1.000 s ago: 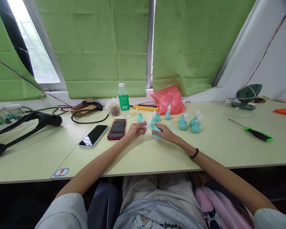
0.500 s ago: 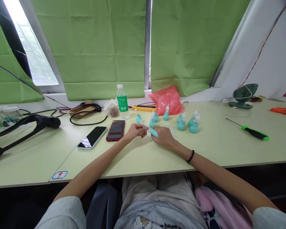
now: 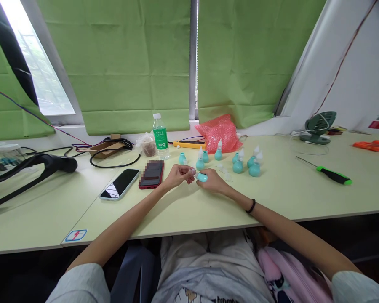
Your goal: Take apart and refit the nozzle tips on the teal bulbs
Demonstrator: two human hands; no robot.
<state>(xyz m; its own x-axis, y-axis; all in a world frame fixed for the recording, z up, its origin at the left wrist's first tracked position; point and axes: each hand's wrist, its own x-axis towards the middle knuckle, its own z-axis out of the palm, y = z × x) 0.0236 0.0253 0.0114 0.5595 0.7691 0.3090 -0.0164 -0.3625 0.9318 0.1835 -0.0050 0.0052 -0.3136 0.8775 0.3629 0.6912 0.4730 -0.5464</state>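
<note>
Above the table's middle, my right hand (image 3: 215,182) is wrapped round a teal rubber bulb (image 3: 202,177), which looks like a nasal aspirator bulb lying on its side, neck toward the left. My left hand (image 3: 180,176) pinches a small translucent tip (image 3: 194,172) at that neck; the fingers hide most of it, and I cannot tell how far it is seated. Behind my hands stand several similar bulbs with pointed clear tips, among them one bulb (image 3: 200,163) and another bulb (image 3: 254,169). An open-necked bulb (image 3: 205,157) has no tip. Loose clear pieces (image 3: 226,173) lie beyond my right hand.
Left of my hands are a red-cased phone (image 3: 151,174) and a pale-cased phone (image 3: 120,184). Behind stand a water bottle (image 3: 161,138) and pink bubble wrap (image 3: 221,134). A screwdriver (image 3: 331,173) lies right, near a green fan (image 3: 318,126). A black frame (image 3: 47,166) sits left.
My hands have come slightly closer together, and less of the translucent tip shows between them. The bulb is turned a little in my right hand. The whole view has shifted slightly.
</note>
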